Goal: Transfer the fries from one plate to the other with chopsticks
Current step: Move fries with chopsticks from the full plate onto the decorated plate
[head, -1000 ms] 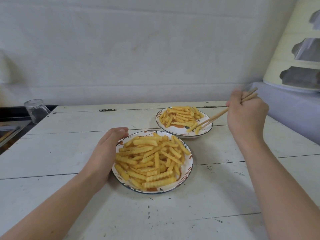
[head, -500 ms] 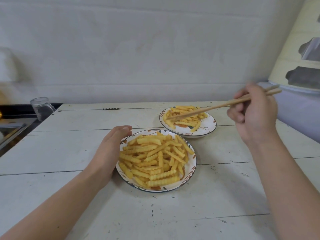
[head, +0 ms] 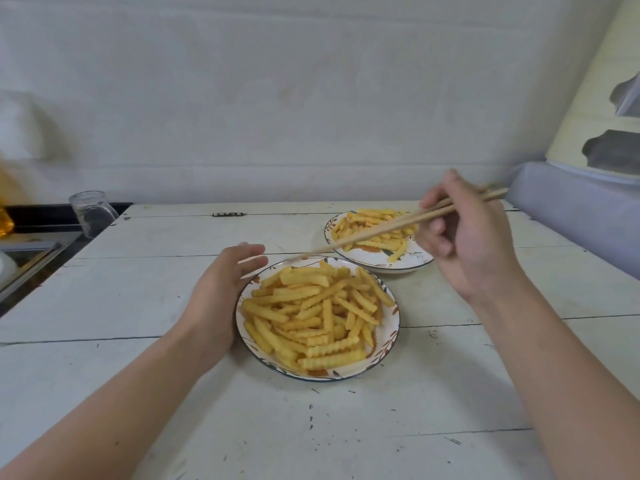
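Two patterned white plates hold crinkle-cut fries. The near plate (head: 391, 337) is heaped with fries (head: 311, 317). The far plate (head: 412, 259) holds a smaller pile of fries (head: 374, 230). My left hand (head: 221, 292) rests against the near plate's left rim with its fingers relaxed. My right hand (head: 464, 237) grips a pair of wooden chopsticks (head: 388, 226) above the far plate. Their tips point left and down, ending near the near plate's far rim. No fry sits between the tips.
The plates stand on a white-painted wooden table (head: 311, 427) against a white wall. A glass jar (head: 91, 211) stands off the table's back-left corner beside a dark counter. A lavender-covered surface (head: 581, 213) lies at the right.
The chopsticks have swung from the far plate's fries leftward toward the near plate, and my right hand has risen. My left hand has stayed at the near plate's rim.
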Motion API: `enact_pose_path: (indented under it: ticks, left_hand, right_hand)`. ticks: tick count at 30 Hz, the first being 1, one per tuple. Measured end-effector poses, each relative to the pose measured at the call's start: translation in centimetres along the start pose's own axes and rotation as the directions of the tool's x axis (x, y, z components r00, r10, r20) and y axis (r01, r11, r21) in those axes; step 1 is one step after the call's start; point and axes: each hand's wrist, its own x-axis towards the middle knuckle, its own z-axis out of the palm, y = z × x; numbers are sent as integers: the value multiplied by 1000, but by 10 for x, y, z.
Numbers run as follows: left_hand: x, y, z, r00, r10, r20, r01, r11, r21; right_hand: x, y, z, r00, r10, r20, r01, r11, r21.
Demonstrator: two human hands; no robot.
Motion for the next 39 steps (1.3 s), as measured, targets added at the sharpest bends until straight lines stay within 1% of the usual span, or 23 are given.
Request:
enact_pose_path:
  ticks: [1, 2, 4, 5, 6, 7, 8, 10, 12, 16, 20, 24, 26, 28, 30, 31, 32, 33, 35, 37, 39]
  left_hand:
    - [-1, 1, 1, 1000, -7, 8, 7, 1000, -17]
    - [-2, 1, 3, 1000, -8, 11, 8, 1000, -24]
    - [-2, 2, 4, 1000, 0, 9, 0, 1000, -24]
    - [-2, 2, 4, 1000, 5, 5, -5, 1000, -23]
    - [-1, 2, 4, 1000, 8, -1, -8, 1000, -23]
    - [0, 2, 4, 1000, 7, -4, -7, 1000, -24]
    - [0, 2, 4, 1000, 5, -7, -5, 1000, -24]
    - [-1, 1, 3, 1000, 3, -10, -4, 1000, -30]
    - [-2, 1, 4, 1000, 6, -7, -6, 999, -33]
    - [-3, 0, 3, 1000, 3, -9, -3, 999, -36]
    - [-3, 0, 4, 1000, 0, -16, -1, 999, -32]
    - [-4, 0, 5, 1000, 4, -19, -4, 1000, -29]
    - [-3, -1, 5, 1000, 9, -18, -10, 1000, -30]
    - [-3, -1, 5, 1000, 13, -17, -13, 999, -31]
    - [-4, -1, 5, 1000, 15, -18, -16, 999, -31]
    - [-4, 0, 5, 1000, 16, -18, -17, 999, -34]
    - [-4, 0, 5, 1000, 17, -18, -17, 999, -34]
    - [-4, 0, 5, 1000, 17, -19, -17, 999, -31]
    - [-4, 1, 4, 1000, 19, -20, -20, 999, -29]
    - [-3, 1, 3, 999, 25, -20, -26, 999, -36]
    - [-3, 1, 2, 999, 33, -22, -33, 999, -41]
  right_hand:
    - [4, -1, -4, 995, -46, -88, 45, 999, -12]
    - [7, -1, -9, 978, -101, -181, 92, 994, -60]
    - [12, -1, -20, 904, -242, -351, 158, 955, -252]
    - [15, -1, -25, 856, -326, -401, 175, 913, -368]
    - [17, -1, -31, 811, -406, -422, 183, 860, -475]
    - [20, 0, -37, 776, -470, -421, 181, 805, -565]
    - [22, 1, -42, 757, -510, -408, 170, 757, -630]
    - [25, 6, -50, 758, -524, -388, 134, 707, -694]
    - [28, 14, -55, 776, -507, -376, 114, 699, -706]
    - [36, 28, -57, 794, -499, -346, 131, 697, -705]
    - [42, 39, -55, 818, -483, -313, 108, 664, -740]
    - [44, 41, -54, 827, -445, -343, 79, 696, -713]
    - [43, 37, -53, 807, -448, -384, 69, 717, -694]
    - [41, 29, -52, 771, -455, -446, 89, 770, -631]
    - [35, 15, -46, 760, -429, -488, 148, 846, -512]
    - [31, 8, -42, 776, -384, -500, 174, 893, -415]
    - [27, 1, -38, 807, -318, -497, 190, 938, -291]
    - [23, -4, -34, 849, -241, -470, 186, 969, -161]
    - [17, -9, -26, 934, -104, -341, 122, 992, 32]
    - [11, -8, -17, 980, -15, -200, 34, 995, 94]
    - [4, -4, -9, 996, 29, -89, -23, 998, 66]
